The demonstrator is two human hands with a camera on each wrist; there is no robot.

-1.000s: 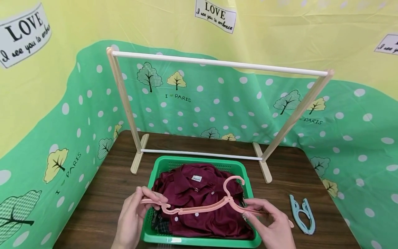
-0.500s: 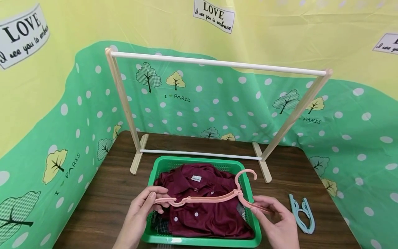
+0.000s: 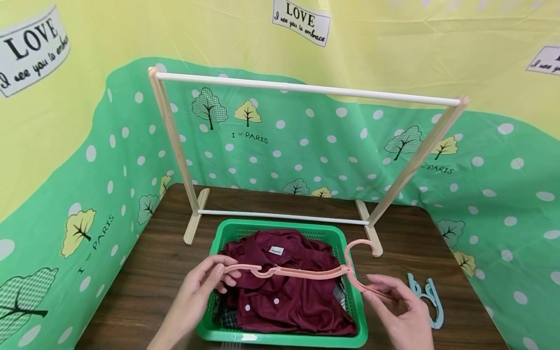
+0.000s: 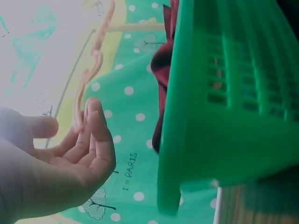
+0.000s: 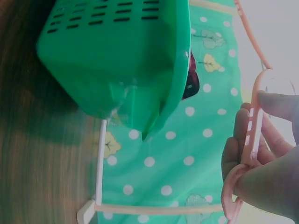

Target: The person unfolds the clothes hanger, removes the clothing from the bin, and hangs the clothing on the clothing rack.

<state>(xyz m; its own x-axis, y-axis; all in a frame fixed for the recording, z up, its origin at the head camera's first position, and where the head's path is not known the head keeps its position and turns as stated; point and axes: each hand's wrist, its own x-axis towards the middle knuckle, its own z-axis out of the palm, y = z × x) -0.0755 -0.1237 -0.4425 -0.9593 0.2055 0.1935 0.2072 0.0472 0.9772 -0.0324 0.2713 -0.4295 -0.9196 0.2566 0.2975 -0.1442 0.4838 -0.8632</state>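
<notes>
A pink folding clothes hanger is held level above the green basket, hook upward and toward the right. My left hand has its curled fingers at the hanger's left tip; in the left wrist view the thumb stands a little off that tip. My right hand grips the other arm, which slants down from the hook; in the right wrist view thumb and fingers close round this pink arm. Below lies a maroon buttoned shirt with a white collar label, over dark plaid cloth.
The green basket stands at the front of a dark wood table. Behind it is a wooden rack with a white top rod and a low white bar. A folded light-blue hanger lies right, partly behind my right hand.
Both hands have lifted the hanger slightly, and its hook has shifted right. My right hand has moved right, and my left hand now sits nearer the hanger's left tip.
</notes>
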